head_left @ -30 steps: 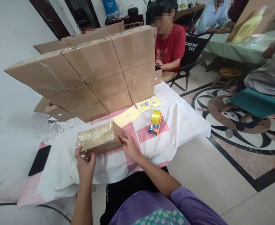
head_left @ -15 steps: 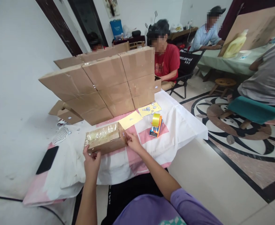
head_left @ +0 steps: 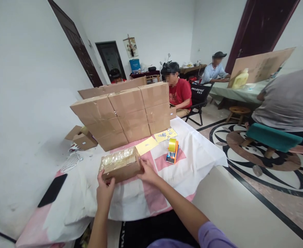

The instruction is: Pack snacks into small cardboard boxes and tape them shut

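A small taped cardboard box (head_left: 119, 165) lies on the white and pink cloth (head_left: 192, 151) of the table. My left hand (head_left: 105, 188) grips the box's near left corner, thumb on top. At the box's right end, my right hand (head_left: 148, 172) presses its fingers against the side. A yellow tape roll in an orange and blue dispenser (head_left: 172, 150) stands to the right of the box, apart from both hands.
A wall of stacked cardboard boxes (head_left: 125, 113) rises behind. Yellow sheets (head_left: 146, 145) lie in front of it. A black phone (head_left: 52, 189) and a white mesh object (head_left: 71, 162) lie left. A person in red (head_left: 179, 93) sits behind; other people sit at right.
The camera has tilted up, showing more of the room. Both hands remain on the small box, which has hardly moved on the cloth.
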`<state>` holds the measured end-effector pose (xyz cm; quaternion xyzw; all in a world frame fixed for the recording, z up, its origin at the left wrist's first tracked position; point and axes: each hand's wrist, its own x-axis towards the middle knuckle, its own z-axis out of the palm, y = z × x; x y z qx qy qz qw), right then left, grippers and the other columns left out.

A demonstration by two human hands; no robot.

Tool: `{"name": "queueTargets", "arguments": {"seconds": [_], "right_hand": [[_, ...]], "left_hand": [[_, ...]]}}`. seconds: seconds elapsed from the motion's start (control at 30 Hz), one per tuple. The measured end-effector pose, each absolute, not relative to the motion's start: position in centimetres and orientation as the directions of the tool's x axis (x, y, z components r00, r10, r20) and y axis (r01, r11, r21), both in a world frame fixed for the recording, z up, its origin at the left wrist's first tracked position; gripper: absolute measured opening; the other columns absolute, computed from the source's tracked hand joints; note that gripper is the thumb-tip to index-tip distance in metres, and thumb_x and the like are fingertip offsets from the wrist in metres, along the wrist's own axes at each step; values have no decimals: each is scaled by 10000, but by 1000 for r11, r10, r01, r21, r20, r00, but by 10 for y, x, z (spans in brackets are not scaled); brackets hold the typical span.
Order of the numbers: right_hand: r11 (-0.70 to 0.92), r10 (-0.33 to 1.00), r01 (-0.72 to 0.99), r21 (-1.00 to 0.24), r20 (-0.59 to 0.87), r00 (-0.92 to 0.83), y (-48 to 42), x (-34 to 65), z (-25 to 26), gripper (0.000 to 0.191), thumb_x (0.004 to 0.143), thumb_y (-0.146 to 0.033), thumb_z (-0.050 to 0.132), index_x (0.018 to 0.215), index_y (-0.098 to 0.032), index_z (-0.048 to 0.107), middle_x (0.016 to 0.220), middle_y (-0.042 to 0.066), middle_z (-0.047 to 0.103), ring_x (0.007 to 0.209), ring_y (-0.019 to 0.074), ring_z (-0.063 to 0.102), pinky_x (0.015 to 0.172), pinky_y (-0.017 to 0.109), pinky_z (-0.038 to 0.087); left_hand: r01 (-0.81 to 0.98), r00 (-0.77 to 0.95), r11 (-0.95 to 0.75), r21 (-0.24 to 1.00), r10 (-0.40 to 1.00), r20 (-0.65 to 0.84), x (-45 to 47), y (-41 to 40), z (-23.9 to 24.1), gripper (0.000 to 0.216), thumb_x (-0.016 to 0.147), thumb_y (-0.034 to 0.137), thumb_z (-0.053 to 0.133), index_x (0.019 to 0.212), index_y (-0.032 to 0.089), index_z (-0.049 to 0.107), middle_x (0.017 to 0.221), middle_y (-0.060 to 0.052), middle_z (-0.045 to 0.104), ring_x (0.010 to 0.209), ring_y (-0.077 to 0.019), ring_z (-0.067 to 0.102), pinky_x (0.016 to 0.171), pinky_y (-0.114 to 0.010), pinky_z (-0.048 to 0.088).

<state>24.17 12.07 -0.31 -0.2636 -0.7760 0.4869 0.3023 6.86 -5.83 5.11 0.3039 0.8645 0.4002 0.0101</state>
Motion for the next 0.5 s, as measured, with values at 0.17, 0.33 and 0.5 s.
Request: {"name": "queueTargets", "arguments": {"seconds": [0.17,0.33,0.5], "right_hand": [[571,489,39,-820,302,-818,162,226,33,1421,536,-403,947,1642,-268,65,1669,194,185,1566,402,83,1235,585,146],[607,359,-157,-779,445,-821,165,222,58,1400,547,-372,934,1644,-288,68,1517,154,373,1421,330,419,1175,451,356],[550,564,-133,-824,484,-669,162,290,79,1276,600,-387,919,1634,-295,177,1450,129,473,1345,319,497,1126,454,433]], "left_hand": [[526,-819,544,654,531,218,58,-64,45,730,843,516,614,1483,266,369,757,4,705,677,-238,693,623,-295,456],[518,-817,476,711,521,246,62,-76,38,811,827,537,612,1526,239,330,784,-8,714,664,-230,685,639,-318,490],[610,-758,350,711,519,395,71,-102,9,822,825,544,589,1539,260,296,984,-45,741,743,-221,682,674,-331,526]]}}
